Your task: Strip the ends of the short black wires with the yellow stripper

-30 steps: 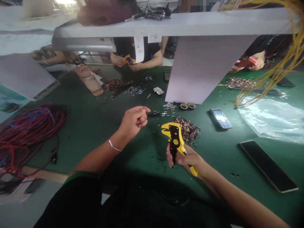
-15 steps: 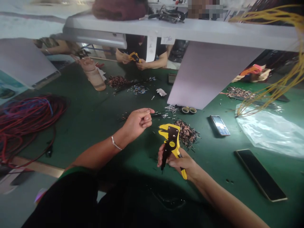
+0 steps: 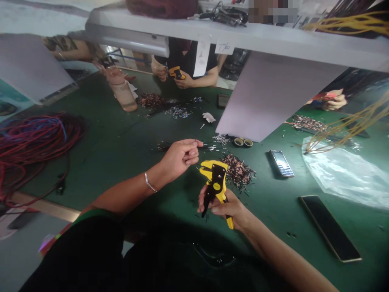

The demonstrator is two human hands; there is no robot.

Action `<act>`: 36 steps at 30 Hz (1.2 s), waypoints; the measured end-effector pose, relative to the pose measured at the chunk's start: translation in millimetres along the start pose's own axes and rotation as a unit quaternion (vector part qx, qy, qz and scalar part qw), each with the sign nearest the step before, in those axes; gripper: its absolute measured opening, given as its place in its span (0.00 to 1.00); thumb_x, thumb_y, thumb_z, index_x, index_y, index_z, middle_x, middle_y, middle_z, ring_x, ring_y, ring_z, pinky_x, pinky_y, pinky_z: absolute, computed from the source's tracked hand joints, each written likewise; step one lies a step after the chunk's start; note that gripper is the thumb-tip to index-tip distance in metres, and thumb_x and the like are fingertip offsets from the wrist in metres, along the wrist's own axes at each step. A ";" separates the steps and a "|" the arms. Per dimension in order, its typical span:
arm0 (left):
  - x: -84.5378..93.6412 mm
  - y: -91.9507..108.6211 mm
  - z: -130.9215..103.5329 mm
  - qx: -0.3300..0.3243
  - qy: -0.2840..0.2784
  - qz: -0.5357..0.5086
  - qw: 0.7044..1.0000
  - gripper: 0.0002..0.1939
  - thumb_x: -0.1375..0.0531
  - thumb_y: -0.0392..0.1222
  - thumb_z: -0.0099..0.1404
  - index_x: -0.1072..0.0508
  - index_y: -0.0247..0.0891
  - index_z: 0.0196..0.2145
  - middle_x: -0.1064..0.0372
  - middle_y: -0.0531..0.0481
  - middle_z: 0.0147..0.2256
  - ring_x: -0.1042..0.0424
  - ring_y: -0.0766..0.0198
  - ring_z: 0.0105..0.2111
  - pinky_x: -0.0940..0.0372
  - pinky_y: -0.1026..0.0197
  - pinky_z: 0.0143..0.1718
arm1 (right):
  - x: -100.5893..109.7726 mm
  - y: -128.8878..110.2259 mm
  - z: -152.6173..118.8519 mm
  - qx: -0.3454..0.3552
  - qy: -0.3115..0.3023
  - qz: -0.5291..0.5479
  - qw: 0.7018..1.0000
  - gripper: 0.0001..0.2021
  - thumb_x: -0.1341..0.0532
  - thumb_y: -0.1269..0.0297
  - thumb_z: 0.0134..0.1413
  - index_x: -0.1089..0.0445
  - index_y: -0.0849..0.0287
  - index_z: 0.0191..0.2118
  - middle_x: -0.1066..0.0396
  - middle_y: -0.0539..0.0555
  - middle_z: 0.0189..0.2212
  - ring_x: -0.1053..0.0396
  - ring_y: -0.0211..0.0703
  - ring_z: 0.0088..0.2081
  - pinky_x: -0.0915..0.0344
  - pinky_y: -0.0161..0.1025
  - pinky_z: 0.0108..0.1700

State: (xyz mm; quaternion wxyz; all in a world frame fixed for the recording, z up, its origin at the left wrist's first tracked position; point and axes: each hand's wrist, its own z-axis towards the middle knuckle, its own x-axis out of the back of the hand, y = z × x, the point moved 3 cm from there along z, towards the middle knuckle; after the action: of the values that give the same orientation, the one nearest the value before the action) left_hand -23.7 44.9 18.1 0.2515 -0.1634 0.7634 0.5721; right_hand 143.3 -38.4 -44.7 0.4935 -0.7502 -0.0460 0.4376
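My right hand (image 3: 223,205) is wrapped round the handles of a yellow and black wire stripper (image 3: 216,178), its jaws pointing left toward my other hand. Thumb and fingers of my left hand (image 3: 184,156) are pinched together just left of the jaws; what they hold is too thin and hidden to make out. Beyond the left hand lie short dark wires with shiny ends (image 3: 209,147). A heap of black and copper-coloured wire bits (image 3: 240,172) sits right behind the stripper. Small silver pieces (image 3: 221,139) are scattered near it.
Coiled red and blue cables (image 3: 39,142) cover the left side. To the right are a keypad phone (image 3: 282,163), a dark smartphone (image 3: 331,229) and a clear plastic bag (image 3: 343,174). Tape rolls (image 3: 243,142) stand by a panel (image 3: 270,93) under a shelf (image 3: 182,30). Co-workers' hands (image 3: 184,81) hold a tool opposite.
My right hand and the wire stripper have shifted slightly left, nearer my left hand. The view has moved a little. A co-worker's hand opposite has come away from that person's tool.
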 end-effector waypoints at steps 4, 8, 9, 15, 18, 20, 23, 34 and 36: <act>-0.6 -0.9 0.3 -0.001 -0.002 -0.005 1.000 0.08 0.47 0.26 0.61 0.29 0.27 0.29 0.50 0.57 0.16 0.56 0.77 0.15 0.58 0.70 0.16 | -0.5 0.6 0.8 0.026 0.015 -0.012 0.999 0.18 0.30 0.66 0.43 0.29 0.63 0.42 0.28 0.55 0.32 0.30 0.44 0.32 0.31 0.48 0.41; -2.8 -0.9 -0.7 0.002 0.002 -0.004 1.000 0.09 0.47 0.25 0.62 0.29 0.28 0.29 0.50 0.57 0.16 0.56 0.77 0.14 0.57 0.70 0.16 | -0.2 1.4 -0.5 0.044 0.020 -0.038 0.998 0.14 0.33 0.64 0.49 0.29 0.63 0.41 0.28 0.55 0.30 0.30 0.44 0.31 0.31 0.48 0.39; -3.5 -0.9 -1.2 0.005 0.004 -0.003 1.000 0.09 0.48 0.25 0.62 0.29 0.28 0.28 0.50 0.57 0.16 0.56 0.76 0.14 0.58 0.70 0.16 | -0.1 1.6 -0.9 0.047 0.021 -0.043 0.998 0.13 0.33 0.64 0.50 0.29 0.63 0.41 0.28 0.55 0.30 0.30 0.44 0.31 0.31 0.47 0.39; -4.8 -1.9 -2.3 0.011 0.005 -0.006 1.000 0.09 0.48 0.25 0.63 0.29 0.28 0.29 0.50 0.57 0.16 0.56 0.76 0.14 0.58 0.69 0.16 | -2.4 1.5 -1.1 0.059 0.031 -0.041 0.997 0.12 0.33 0.63 0.50 0.29 0.62 0.40 0.29 0.53 0.28 0.31 0.42 0.29 0.30 0.46 0.36; -3.5 -3.2 -1.3 0.012 0.007 -0.004 1.000 0.09 0.48 0.25 0.63 0.29 0.28 0.28 0.50 0.57 0.16 0.56 0.76 0.14 0.58 0.69 0.16 | -3.3 1.2 0.0 0.059 0.034 -0.038 0.997 0.12 0.32 0.63 0.49 0.30 0.62 0.39 0.29 0.52 0.26 0.32 0.41 0.26 0.30 0.45 0.32; -2.7 -4.2 -0.6 0.012 0.006 -0.004 1.000 0.09 0.47 0.26 0.63 0.29 0.28 0.29 0.50 0.57 0.16 0.56 0.76 0.14 0.58 0.70 0.16 | -2.8 1.3 0.1 0.056 0.038 -0.034 0.997 0.12 0.31 0.63 0.49 0.30 0.62 0.38 0.30 0.52 0.25 0.32 0.41 0.26 0.30 0.44 0.31; -1.6 -5.8 0.4 0.013 0.004 -0.004 1.000 0.09 0.47 0.26 0.63 0.29 0.28 0.29 0.49 0.57 0.16 0.55 0.76 0.14 0.58 0.69 0.16 | -1.9 1.9 -0.7 0.049 0.043 -0.036 0.997 0.11 0.31 0.64 0.49 0.30 0.62 0.37 0.30 0.51 0.24 0.32 0.41 0.25 0.31 0.44 0.31; 3.2 -12.9 6.0 0.027 -0.020 -0.002 0.999 0.09 0.47 0.27 0.63 0.28 0.28 0.30 0.48 0.57 0.16 0.56 0.76 0.14 0.57 0.68 0.16 | 5.2 11.6 -2.6 0.045 0.072 -0.058 0.995 0.11 0.32 0.63 0.50 0.33 0.61 0.33 0.36 0.46 0.17 0.39 0.36 0.18 0.37 0.38 0.22; 4.1 -14.8 8.1 0.033 -0.019 -0.003 0.999 0.09 0.47 0.27 0.63 0.28 0.28 0.29 0.48 0.57 0.16 0.56 0.77 0.14 0.57 0.68 0.16 | 8.0 14.8 -3.1 0.047 0.081 -0.078 0.992 0.11 0.32 0.62 0.49 0.34 0.61 0.33 0.37 0.45 0.16 0.39 0.35 0.18 0.38 0.37 0.22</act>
State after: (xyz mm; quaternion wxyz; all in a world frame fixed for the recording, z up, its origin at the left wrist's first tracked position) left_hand -17.6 48.5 2.2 0.2729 -0.1460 0.7764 0.5490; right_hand 145.1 -44.1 -60.7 0.5633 -0.7532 -0.0436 0.3368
